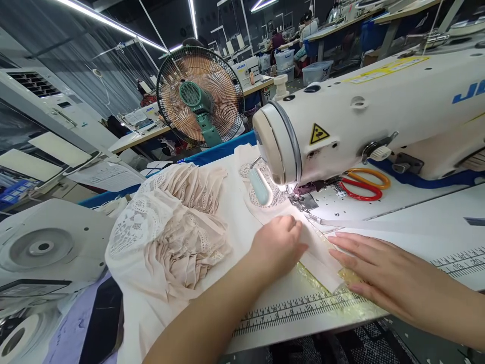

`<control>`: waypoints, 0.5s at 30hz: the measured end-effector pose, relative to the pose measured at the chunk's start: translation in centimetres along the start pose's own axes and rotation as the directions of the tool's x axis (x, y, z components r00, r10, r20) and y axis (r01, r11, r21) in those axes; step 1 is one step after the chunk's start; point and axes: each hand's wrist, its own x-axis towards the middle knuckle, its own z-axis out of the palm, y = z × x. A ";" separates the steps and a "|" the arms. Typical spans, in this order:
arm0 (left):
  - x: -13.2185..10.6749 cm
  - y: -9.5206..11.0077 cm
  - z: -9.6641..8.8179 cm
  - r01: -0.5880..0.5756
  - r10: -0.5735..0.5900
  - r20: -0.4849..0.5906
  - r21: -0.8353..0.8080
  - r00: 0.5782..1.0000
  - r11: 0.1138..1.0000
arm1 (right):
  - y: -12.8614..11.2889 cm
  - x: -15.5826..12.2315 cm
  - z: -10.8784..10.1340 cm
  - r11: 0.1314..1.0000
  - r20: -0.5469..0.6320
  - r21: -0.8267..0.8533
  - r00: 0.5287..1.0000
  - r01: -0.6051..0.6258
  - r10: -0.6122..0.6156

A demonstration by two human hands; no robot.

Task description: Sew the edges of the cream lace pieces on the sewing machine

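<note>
A pale pink fabric piece with lace (318, 253) runs from under the sewing machine's needle area toward the table's front edge. My left hand (278, 242) is on its left side, just in front of the presser foot (299, 199), with fingers curled and pressed onto the cloth. My right hand (373, 265) lies with fingers stretched out along the fabric's right edge, over a yellowish strip on the table. The white sewing machine (341, 116) has a lit lamp (259, 187) beside its needle. A heap of gathered pale lace fabric (185, 217) lies left of my left hand.
Orange-and-red-handled scissors (364, 184) lie behind the needle, under the machine arm. A printed ruler (284, 311) runs along the front edge. A dark phone-like slab (102, 318) is at lower left. A fan (200, 96) stands beyond the table; people work in the background.
</note>
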 end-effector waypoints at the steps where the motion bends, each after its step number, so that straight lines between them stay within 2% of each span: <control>1: -0.1 0.5 0.3 -0.042 0.042 0.025 -0.011 0.999 0.999 | 0.0 -0.2 0.1 1.000 0.022 0.021 1.000 -0.003 0.002; 4: -0.3 0.9 0.7 -0.104 0.105 0.042 -0.024 0.994 0.994 | -0.1 -0.8 0.3 0.997 0.074 0.071 0.997 -0.017 0.011; 7: -0.7 0.8 0.9 -0.152 0.152 0.003 0.003 0.988 0.988 | 0.0 -1.1 0.4 0.994 0.101 0.098 0.994 -0.043 0.033; 11: -1.2 1.0 0.9 -0.287 0.291 -0.059 0.070 0.955 0.955 | 0.3 -1.4 0.5 0.994 0.088 0.100 0.996 -0.040 0.031; 15: -1.3 1.5 0.9 -0.350 0.352 -0.028 0.056 0.935 0.935 | 0.4 -1.4 0.5 0.994 0.074 0.105 0.997 -0.043 0.035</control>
